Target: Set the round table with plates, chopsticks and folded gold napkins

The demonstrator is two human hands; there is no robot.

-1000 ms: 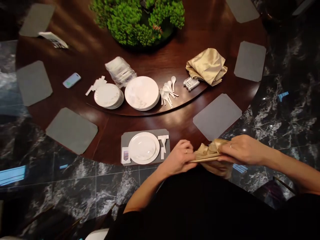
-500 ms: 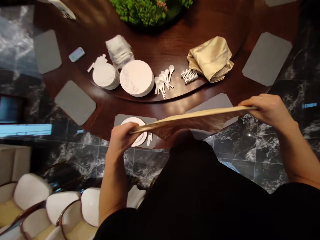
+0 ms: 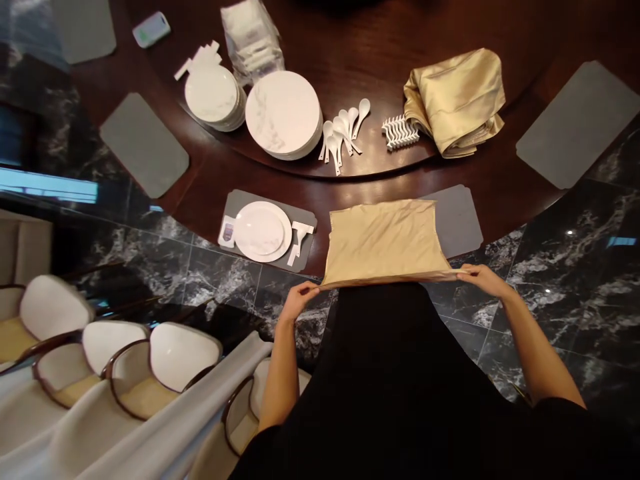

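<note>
A gold cloth napkin (image 3: 383, 240) stretches between my hands, its far part spread over the table's near edge and over part of a grey placemat (image 3: 457, 223). My left hand (image 3: 297, 299) pinches the napkin's near left corner. At the near right corner, my right hand (image 3: 483, 279) grips the same edge between thumb and fingers. Left of the napkin, another grey placemat (image 3: 240, 199) carries stacked white plates (image 3: 263, 231), a small packet (image 3: 227, 231) and a white spoon on a rest (image 3: 300, 239).
On the raised round board lie large plates (image 3: 283, 113), small plates (image 3: 213, 95), white spoons (image 3: 341, 133), white rests (image 3: 400, 133), folded gold cloths (image 3: 457, 100) and plastic-wrapped items (image 3: 253, 40). A phone (image 3: 151, 30) lies far left. White chairs (image 3: 185, 357) stand behind at lower left.
Both hands have come down and toward my body, drawing closer together. The napkin, earlier seen nearly edge-on in the air, now lies spread out flat over the table edge. My view has tilted down.
</note>
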